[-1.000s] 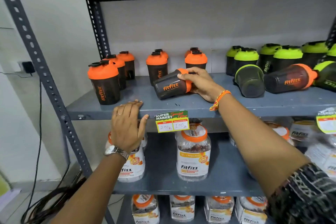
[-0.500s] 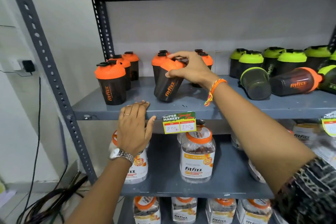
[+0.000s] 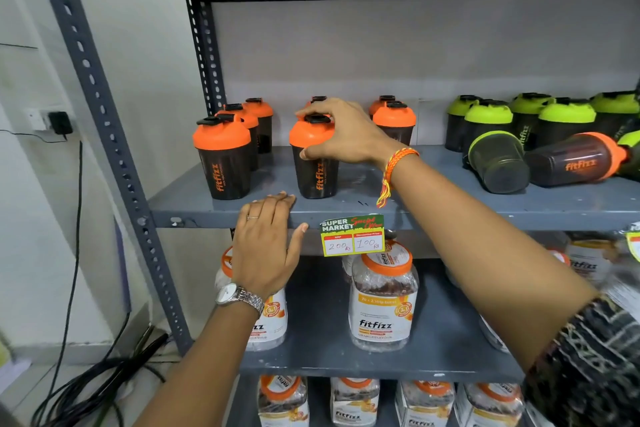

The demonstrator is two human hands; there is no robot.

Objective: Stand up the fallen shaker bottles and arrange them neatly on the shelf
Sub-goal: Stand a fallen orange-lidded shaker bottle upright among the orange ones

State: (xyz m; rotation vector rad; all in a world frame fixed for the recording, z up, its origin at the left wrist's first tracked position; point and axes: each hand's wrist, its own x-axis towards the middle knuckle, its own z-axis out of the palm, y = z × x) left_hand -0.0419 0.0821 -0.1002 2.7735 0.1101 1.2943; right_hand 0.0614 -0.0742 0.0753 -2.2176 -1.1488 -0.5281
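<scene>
The right hand (image 3: 346, 135) clasps the orange lid of an upright shaker bottle (image 3: 316, 163) standing on the shelf (image 3: 450, 208), just right of another orange-lidded bottle (image 3: 223, 156). The left hand (image 3: 265, 246) rests flat, released, on the shelf's front edge.

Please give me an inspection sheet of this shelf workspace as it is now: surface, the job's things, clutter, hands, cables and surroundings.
Surface: grey metal shelf, scuffed at the front edge.
Job's things: orange-lid shaker upright near the front; a green-rimmed shaker and an orange-lid fallen shaker lie on their sides at the right; other orange and green shakers stand behind.
Clutter: price tag hangs from the shelf edge.
Hands: right hand grips the upright shaker's lid; left hand rests flat on the shelf edge.
Cables: black cables bundled on the floor at left.
Surroundings: jars on the lower shelves; wall socket with plug.
</scene>
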